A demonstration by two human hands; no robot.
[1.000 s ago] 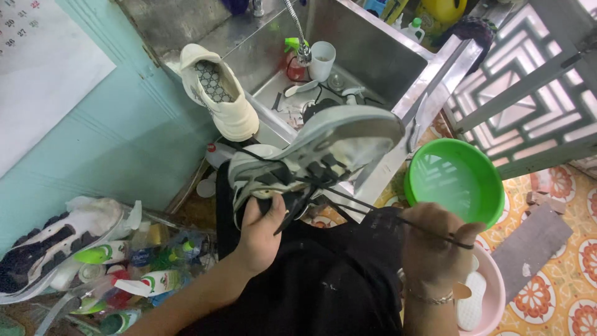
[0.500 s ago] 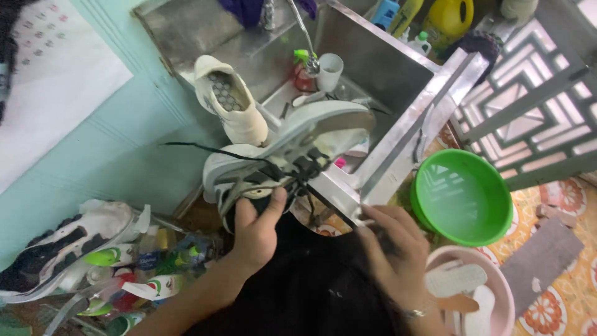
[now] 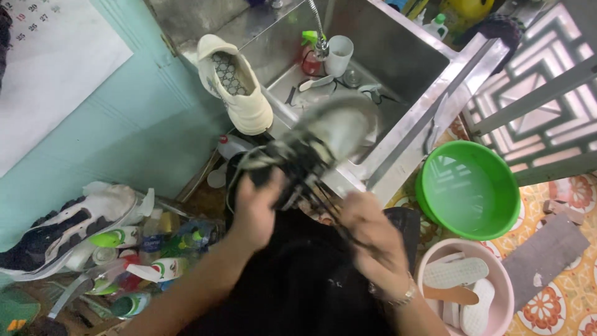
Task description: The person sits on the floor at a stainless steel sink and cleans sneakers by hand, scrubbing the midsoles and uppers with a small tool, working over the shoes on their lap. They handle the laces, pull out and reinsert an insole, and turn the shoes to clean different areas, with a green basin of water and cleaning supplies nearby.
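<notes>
My left hand (image 3: pixel 256 208) grips the heel end of a grey and black sneaker (image 3: pixel 329 134), held sole-up above the edge of a steel sink (image 3: pixel 398 56). The shoe is blurred by motion. My right hand (image 3: pixel 367 233) is closed around the black shoelace (image 3: pixel 323 199) trailing from the sneaker, just below and right of it. A bracelet sits on my right wrist. Black clothing covers my lap beneath both hands.
A cream sneaker (image 3: pixel 235 84) rests on the sink's left ledge. A white cup (image 3: pixel 340 55) and a tap stand in the sink. A green basin (image 3: pixel 467 190) and a pink basin (image 3: pixel 466 286) with insoles sit at right. Another sneaker (image 3: pixel 68 227) and several bottles (image 3: pixel 143 249) lie at left.
The sneaker has swung up and right over the sink. My right hand moved left, in from beside the green basin, up to the laces under the shoe.
</notes>
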